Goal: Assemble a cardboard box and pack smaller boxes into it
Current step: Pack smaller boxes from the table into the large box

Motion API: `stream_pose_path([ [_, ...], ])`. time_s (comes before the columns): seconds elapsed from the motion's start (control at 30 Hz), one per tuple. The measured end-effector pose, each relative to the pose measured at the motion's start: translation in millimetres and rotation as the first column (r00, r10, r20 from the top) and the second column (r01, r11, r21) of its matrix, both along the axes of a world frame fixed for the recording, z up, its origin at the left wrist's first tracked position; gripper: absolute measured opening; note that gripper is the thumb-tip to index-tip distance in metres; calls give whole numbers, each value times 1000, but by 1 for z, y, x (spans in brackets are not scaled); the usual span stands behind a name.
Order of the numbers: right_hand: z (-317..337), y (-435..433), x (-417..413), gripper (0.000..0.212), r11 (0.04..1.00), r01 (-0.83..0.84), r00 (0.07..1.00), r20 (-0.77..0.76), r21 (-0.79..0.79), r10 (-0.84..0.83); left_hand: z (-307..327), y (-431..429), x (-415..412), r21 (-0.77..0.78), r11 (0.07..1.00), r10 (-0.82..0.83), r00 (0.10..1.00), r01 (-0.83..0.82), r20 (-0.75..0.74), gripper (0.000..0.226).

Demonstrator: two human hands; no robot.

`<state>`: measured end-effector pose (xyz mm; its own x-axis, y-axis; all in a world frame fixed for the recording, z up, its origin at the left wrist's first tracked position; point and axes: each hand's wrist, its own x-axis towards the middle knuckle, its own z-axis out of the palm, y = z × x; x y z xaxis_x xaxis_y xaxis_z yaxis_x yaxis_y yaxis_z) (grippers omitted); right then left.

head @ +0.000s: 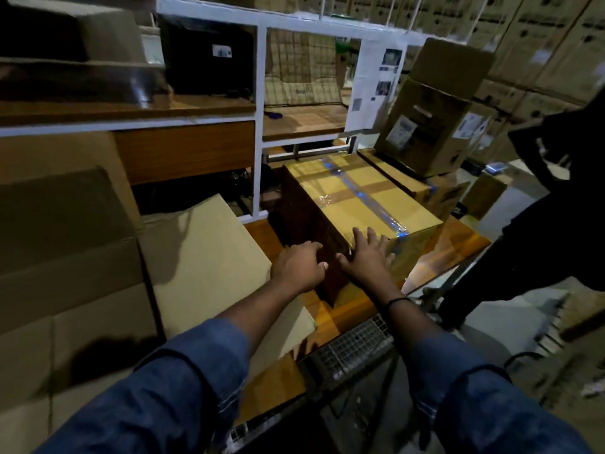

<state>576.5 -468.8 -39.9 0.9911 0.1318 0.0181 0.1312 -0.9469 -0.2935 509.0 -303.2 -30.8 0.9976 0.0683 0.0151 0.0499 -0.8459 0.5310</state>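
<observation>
A closed brown cardboard box (353,194), sealed along its top with clear tape, stands on the wooden table (458,244) in the middle of the head view. My left hand (299,265) rests against the box's dark near-left side, fingers slightly bent. My right hand (366,257) lies flat with spread fingers on the box's near top corner. Neither hand curls round anything. No smaller boxes show.
Flat cardboard sheets (209,257) lie left of the box, with tall stacked cartons (65,224) beside them. A white-framed shelf (258,119) stands behind. More cartons (425,132) sit at the back right. A person in dark clothes (556,191) stands at the right.
</observation>
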Motion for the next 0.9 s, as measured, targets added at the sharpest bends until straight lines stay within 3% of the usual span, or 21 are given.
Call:
stream_pose_path([
  [0.17,-16,3,31,92,999,3,999,-44,-38,-5,-14,2,20,37,998,54,996,-51,-69,64],
  [0.37,-31,-14,46,70,987,-119,989,69,-112,127,-23,-6,48,104,985,158,967,-140,-200,75],
  [0.57,-40,-48,45,71,947,-247,948,153,-204,280,-2,-48,67,190,963,241,923,-190,-299,74],
  [0.67,-43,-76,41,71,910,-378,906,134,-171,401,0,-68,74,128,936,352,885,-328,-303,72],
  [0.77,-49,-118,51,71,847,-531,837,135,-28,530,-5,-83,73,7,854,499,815,-521,-294,78],
  [0.9,-59,-177,84,66,685,-713,700,207,149,684,-28,-88,61,-200,727,618,753,-657,-226,84],
])
